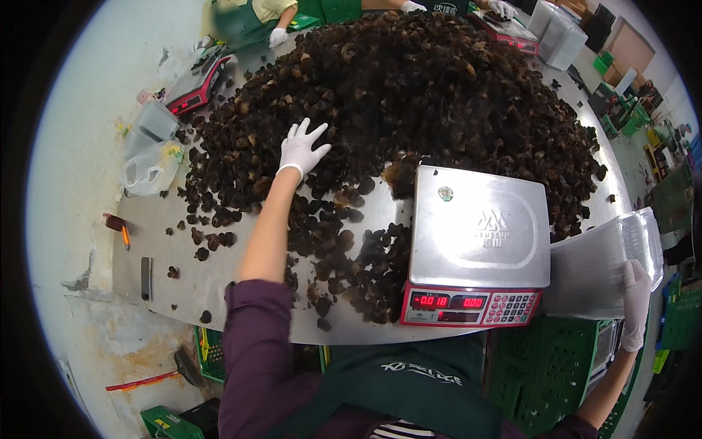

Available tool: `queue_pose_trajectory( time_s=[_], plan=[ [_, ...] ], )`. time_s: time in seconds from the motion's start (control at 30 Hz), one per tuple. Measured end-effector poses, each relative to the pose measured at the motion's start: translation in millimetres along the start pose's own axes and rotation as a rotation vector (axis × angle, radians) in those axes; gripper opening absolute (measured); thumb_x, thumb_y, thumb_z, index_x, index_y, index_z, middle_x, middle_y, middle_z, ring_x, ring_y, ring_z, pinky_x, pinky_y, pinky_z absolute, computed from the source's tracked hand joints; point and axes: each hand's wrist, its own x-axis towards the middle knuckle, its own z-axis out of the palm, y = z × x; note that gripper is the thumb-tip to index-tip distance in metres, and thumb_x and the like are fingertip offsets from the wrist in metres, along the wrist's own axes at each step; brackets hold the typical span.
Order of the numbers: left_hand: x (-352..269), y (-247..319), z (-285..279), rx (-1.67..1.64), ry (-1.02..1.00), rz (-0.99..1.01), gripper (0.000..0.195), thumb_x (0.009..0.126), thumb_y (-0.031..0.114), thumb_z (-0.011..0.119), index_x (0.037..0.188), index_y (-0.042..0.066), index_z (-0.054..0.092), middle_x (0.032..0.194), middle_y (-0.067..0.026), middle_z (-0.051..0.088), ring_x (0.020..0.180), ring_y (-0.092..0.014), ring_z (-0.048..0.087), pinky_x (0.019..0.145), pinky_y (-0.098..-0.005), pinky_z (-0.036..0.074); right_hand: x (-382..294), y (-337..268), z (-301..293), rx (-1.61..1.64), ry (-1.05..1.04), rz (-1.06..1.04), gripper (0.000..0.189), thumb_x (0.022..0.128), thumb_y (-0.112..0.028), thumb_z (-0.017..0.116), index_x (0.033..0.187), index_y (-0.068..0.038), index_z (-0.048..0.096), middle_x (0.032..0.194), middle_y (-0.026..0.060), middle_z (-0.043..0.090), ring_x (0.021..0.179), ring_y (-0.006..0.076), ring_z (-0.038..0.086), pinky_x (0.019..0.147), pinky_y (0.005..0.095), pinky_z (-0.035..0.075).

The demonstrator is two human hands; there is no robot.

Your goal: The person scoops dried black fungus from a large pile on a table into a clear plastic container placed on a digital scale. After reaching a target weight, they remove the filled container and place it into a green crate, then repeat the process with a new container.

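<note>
My left hand (303, 147), in a white glove, lies with fingers spread on the near left slope of a large heap of dark brown dried mushrooms (417, 82), probably wood ear. Nothing is held in it. At the right, my gloved right hand (636, 304) grips the end of a stack of nested clear plastic containers (587, 269). That stack lies on its side just right of the scale. Between my arms stands a red electronic scale (480, 230) with a bare steel platform and lit red digits. Loose mushroom pieces (351, 263) are scattered left of it.
The steel table (241, 307) carries a second scale (197, 85), a plastic bag (153, 167) and an orange cutter (125, 237) at left. Gloved co-workers (278, 36) stand across it, with another scale (510, 33) at far right. Green crates (540, 362) sit below the near edge.
</note>
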Motion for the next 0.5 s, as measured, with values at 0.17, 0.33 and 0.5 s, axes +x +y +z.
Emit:
queue_pose_trajectory(
  time_s=[0.17, 0.33, 0.5],
  plan=[
    [-23, 42, 39, 0.174, -0.166, -0.111, 0.050, 0.082, 0.052, 0.064, 0.127, 0.030, 0.061, 0.151, -0.0079, 0.039, 0.139, -0.039, 0.029, 0.109, -0.0577, 0.029, -2, 4, -2, 0.014, 0.007, 0.002, 0.035, 0.101, -0.027, 0.051, 0.079, 0.000, 0.048, 0.072, -0.0019, 0.037, 0.070, 0.0085, 0.033, 0.062, 0.0255, 0.032],
    [-134, 42, 0, 0.066, -0.157, 0.205, 0.037, 0.085, 0.026, 0.066, 0.121, 0.020, 0.063, 0.129, -0.0074, 0.055, 0.126, -0.036, 0.043, 0.103, -0.0500, 0.039, -5, -9, 0, 0.013, -0.009, 0.042, 0.031, 0.100, -0.025, 0.051, 0.083, 0.001, 0.052, 0.075, -0.0010, 0.042, 0.072, 0.0088, 0.037, 0.065, 0.0252, 0.035],
    [-212, 67, -34, -0.028, -0.321, 0.233, 0.035, 0.084, 0.016, 0.066, 0.120, 0.014, 0.065, 0.135, -0.0107, 0.054, 0.124, -0.041, 0.047, 0.105, -0.0486, 0.039, -6, 10, -2, 0.002, 0.004, 0.016, 0.026, 0.099, -0.021, 0.052, 0.087, 0.002, 0.056, 0.077, 0.0002, 0.049, 0.074, 0.0091, 0.043, 0.069, 0.0253, 0.039]
  ],
)
